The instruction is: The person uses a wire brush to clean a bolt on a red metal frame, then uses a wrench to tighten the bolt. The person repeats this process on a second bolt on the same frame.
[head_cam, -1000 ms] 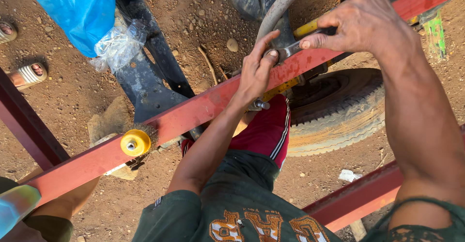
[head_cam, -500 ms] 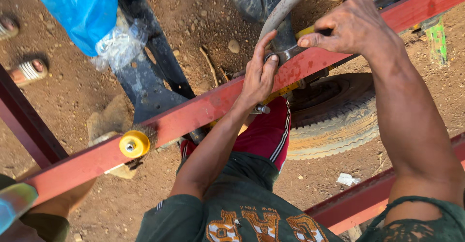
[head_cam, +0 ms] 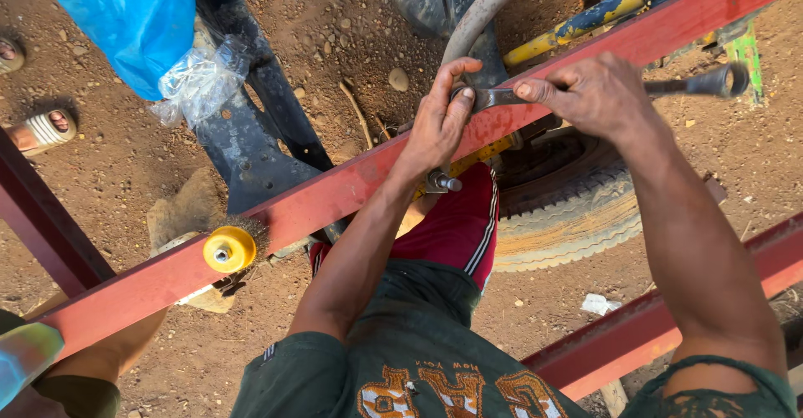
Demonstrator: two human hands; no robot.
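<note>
Nearest to us is our green shirt (head_cam: 418, 368), and just above it the red steel beam (head_cam: 335, 192) runs slantwise across the view, with a yellow wire-brush wheel (head_cam: 228, 249) resting on its lower stretch. Our left hand (head_cam: 439, 121) lies over the beam, fingers curled around the head end of a wrench (head_cam: 669, 85), pinning it at the beam's top edge; a bolt end with its nut (head_cam: 443, 183) sticks out from the beam's side just below that hand. Our right hand (head_cam: 598, 96) is closed around the wrench shank, thumb stretched along it toward the head.

To do this well, we judge the left hand should keep the head seated square on the fastener while the right pulls steadily from farther out on the shank, so the tool does not slip.

The wrench is a grey, dull steel combination spanner, its ring end (head_cam: 736, 78) free beyond the right hand. Beyond lie a tyre (head_cam: 569, 209), a yellow bar (head_cam: 585, 21), a grey hose (head_cam: 485, 8) and reddish soil (head_cam: 335, 25).
</note>
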